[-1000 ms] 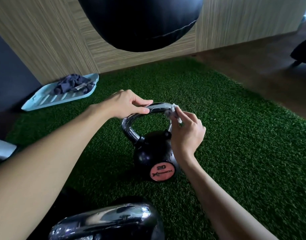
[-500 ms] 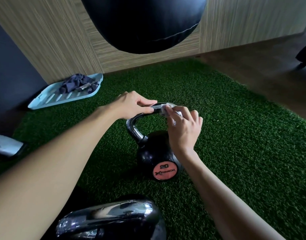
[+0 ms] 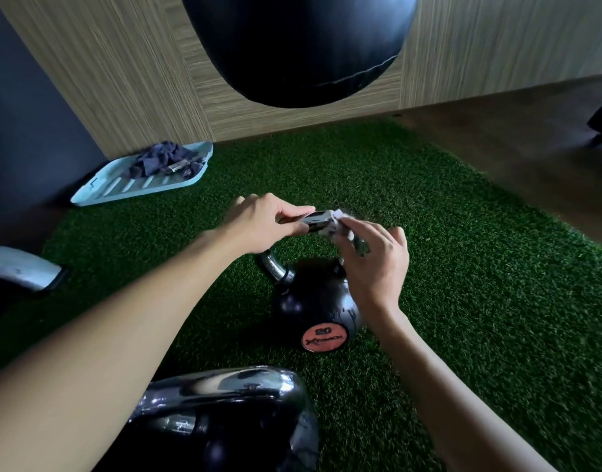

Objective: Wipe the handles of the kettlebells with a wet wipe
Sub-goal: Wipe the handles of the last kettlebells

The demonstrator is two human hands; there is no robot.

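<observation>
Right hand shifted right, fingers pressing wipe onto handle.

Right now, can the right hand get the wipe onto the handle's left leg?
Probably yes: the left leg is bare below the left hand, which grips the top bar; the right hand holds the wet wipe nearby.

Bare-armed, uncovered along the left forearm and right forearm down to the left hand and right hand; bare fingers too; marked with a small dark speck near one right knuckle
</observation>
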